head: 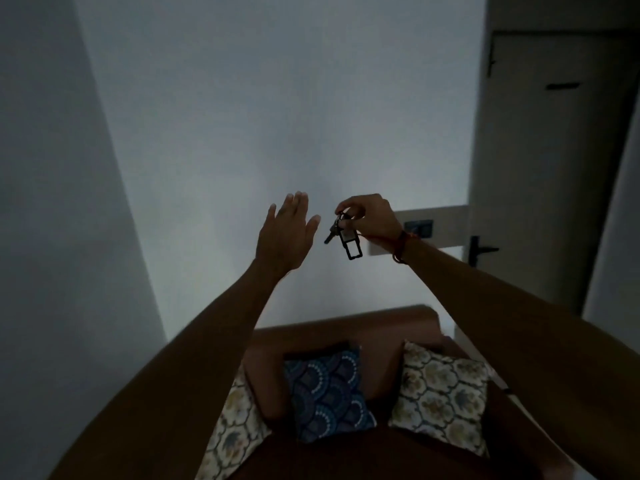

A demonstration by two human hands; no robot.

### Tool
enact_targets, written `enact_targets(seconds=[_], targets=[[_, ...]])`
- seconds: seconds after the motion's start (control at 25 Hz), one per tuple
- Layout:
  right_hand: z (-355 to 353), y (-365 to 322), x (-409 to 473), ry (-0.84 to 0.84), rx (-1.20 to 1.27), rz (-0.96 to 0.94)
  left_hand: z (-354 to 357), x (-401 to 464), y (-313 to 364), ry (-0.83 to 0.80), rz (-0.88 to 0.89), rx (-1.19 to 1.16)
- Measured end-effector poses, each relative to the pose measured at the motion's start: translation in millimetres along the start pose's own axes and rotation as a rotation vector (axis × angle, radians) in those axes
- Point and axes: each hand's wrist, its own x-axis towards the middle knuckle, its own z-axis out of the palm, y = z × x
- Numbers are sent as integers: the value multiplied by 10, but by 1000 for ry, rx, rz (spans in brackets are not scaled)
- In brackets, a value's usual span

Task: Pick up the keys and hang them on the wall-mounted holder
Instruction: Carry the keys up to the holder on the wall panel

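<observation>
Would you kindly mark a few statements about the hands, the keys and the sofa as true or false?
1. The right hand holds the keys. True.
2. The left hand grips the keys too. False: it is open and apart from them.
3. The keys lie on the sofa. False: they hang in the air before the wall.
4. A blue cushion sits between two pale patterned ones. True.

Bare wall ahead, open air above and between both raised arms. Below, sofa back and three cushions against the wall. To the right, switch panel, then door with handle.
</observation>
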Motion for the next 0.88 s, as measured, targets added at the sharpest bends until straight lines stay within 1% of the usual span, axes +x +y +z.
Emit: enact_targets(seconds=[0.12,0.24,0.36,0.64,0.88], targets=[[-672,306,-13,84,-80,-13,174,354,651,2,51,-26],[-1177,656,-122,126,-72,8,389,590,1191,-14,100,-30],[-1532,1006,-233,163,-46,58,633,764,1604,-31,140,-27],[-2035,1871,-158,235,-46,148,1293,1306,2162,-96,247,32],[-2316,2736,240,259,-93,170,2051,2018,2416,-81,281,39]])
